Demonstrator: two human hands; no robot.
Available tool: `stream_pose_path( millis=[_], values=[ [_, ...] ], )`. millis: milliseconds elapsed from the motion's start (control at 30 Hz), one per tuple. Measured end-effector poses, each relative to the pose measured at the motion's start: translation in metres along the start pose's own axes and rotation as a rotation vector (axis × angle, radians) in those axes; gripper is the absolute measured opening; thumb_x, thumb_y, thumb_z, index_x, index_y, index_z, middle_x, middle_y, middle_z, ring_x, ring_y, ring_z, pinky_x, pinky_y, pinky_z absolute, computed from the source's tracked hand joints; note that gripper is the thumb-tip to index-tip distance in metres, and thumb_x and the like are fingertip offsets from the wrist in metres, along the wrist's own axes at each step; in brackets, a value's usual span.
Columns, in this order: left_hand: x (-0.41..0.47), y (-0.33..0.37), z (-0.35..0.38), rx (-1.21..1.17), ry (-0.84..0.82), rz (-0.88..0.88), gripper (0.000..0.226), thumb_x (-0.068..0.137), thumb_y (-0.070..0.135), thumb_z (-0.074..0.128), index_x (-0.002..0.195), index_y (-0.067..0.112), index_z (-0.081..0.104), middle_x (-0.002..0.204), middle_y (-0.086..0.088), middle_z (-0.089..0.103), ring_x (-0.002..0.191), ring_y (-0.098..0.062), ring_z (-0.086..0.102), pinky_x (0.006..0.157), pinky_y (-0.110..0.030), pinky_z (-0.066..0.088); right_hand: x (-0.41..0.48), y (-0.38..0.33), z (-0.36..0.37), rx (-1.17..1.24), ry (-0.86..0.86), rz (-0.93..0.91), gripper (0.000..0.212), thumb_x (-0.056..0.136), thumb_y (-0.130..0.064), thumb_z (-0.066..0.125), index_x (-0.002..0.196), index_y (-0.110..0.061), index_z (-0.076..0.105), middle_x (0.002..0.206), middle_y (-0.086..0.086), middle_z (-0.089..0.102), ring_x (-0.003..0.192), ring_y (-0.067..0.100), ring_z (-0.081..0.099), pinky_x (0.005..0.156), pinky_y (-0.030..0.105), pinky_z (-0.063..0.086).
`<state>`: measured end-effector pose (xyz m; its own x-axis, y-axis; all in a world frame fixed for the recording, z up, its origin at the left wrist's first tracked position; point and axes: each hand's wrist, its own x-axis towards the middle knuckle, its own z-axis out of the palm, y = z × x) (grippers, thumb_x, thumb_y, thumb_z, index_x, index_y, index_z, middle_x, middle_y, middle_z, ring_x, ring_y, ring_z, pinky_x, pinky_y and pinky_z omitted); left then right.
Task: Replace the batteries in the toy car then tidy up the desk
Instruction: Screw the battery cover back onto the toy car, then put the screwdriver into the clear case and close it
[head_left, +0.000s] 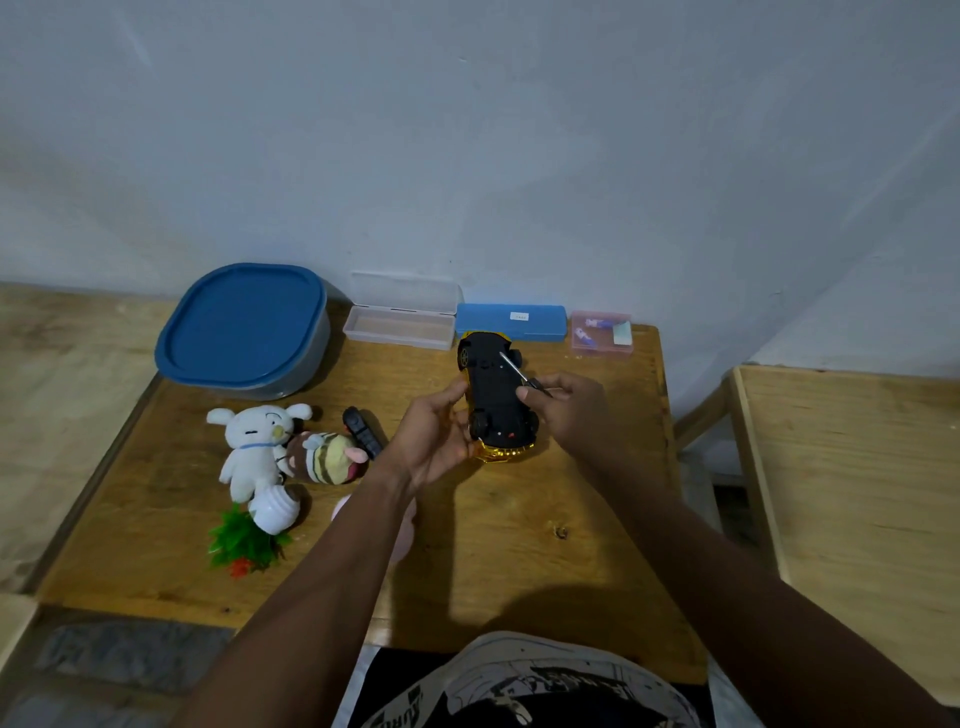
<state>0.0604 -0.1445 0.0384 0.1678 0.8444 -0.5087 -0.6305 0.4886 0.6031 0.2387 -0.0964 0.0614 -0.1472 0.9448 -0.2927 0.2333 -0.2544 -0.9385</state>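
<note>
The gold plastic toy car (496, 397) was held upside down, black underside up, above the wooden counter (519, 545). The left hand (434, 441) cupped it from the left, fingers (457, 389) curled round the body. The right hand (571, 410) sat at the car's right edge, fingers pinching a thin metal-shafted screwdriver (514, 370), its tip touching the underside near the far wheels.
</note>
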Motion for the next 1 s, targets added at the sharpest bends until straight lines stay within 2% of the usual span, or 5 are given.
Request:
stream_pose_path(
  millis=[133, 367, 467, 667, 1000],
  values=[
    [0.005, -0.003, -0.005, 0.104, -0.028, 0.007, 0.063, 0.093, 0.037, 0.064, 0.15, 0.016, 0.045, 0.148, -0.021, 0.046, 0.131, -0.039, 0.048, 0.114, -0.056, 0.035, 0.003, 0.006, -0.002, -0.009, -0.045, 0.003, 0.017, 0.087, -0.015, 0.071, 0.101, -0.006, 0.07, 0.087, 0.006, 0.072, 0.061, -0.003, 0.064, 0.052, 0.01, 0.045],
    [0.015, -0.012, 0.009, 0.373, 0.353, 0.091, 0.05, 0.085, 0.034, 0.077, 0.131, 0.023, 0.061, 0.117, -0.009, 0.074, 0.096, -0.022, 0.075, 0.074, -0.035, 0.061, 0.006, 0.027, 0.002, -0.072, 0.043, 0.107, 0.009, 0.088, -0.02, 0.07, 0.093, -0.012, 0.07, 0.084, 0.002, 0.07, 0.062, 0.004, 0.058, 0.058, 0.018, 0.045],
    [0.029, -0.024, 0.009, 0.675, 0.609, 0.17, 0.079, 0.058, 0.054, 0.087, 0.13, 0.036, 0.062, 0.123, -0.004, 0.071, 0.103, -0.022, 0.071, 0.089, -0.043, 0.059, 0.006, 0.038, 0.001, -0.056, 0.081, 0.191, 0.005, 0.089, -0.015, 0.065, 0.087, -0.015, 0.07, 0.085, 0.004, 0.069, 0.076, 0.012, 0.058, 0.072, 0.033, 0.047],
    [0.045, -0.046, 0.022, 1.217, 0.777, 0.24, 0.078, 0.077, 0.052, 0.079, 0.144, 0.023, 0.05, 0.132, -0.013, 0.058, 0.124, -0.031, 0.052, 0.097, -0.041, 0.046, 0.008, 0.056, 0.001, -0.01, 0.148, 0.341, 0.01, 0.088, -0.012, 0.061, 0.085, -0.021, 0.065, 0.085, 0.001, 0.062, 0.075, 0.014, 0.054, 0.066, 0.033, 0.043],
    [0.058, -0.062, 0.029, 1.443, 0.788, 0.217, 0.092, 0.073, 0.06, 0.077, 0.147, 0.025, 0.035, 0.138, -0.011, 0.044, 0.126, -0.033, 0.044, 0.092, -0.046, 0.047, 0.021, 0.058, -0.007, -0.023, 0.148, 0.322, 0.02, 0.09, -0.012, 0.061, 0.079, -0.028, 0.063, 0.083, -0.004, 0.062, 0.083, 0.016, 0.059, 0.078, 0.04, 0.051]
  ],
)
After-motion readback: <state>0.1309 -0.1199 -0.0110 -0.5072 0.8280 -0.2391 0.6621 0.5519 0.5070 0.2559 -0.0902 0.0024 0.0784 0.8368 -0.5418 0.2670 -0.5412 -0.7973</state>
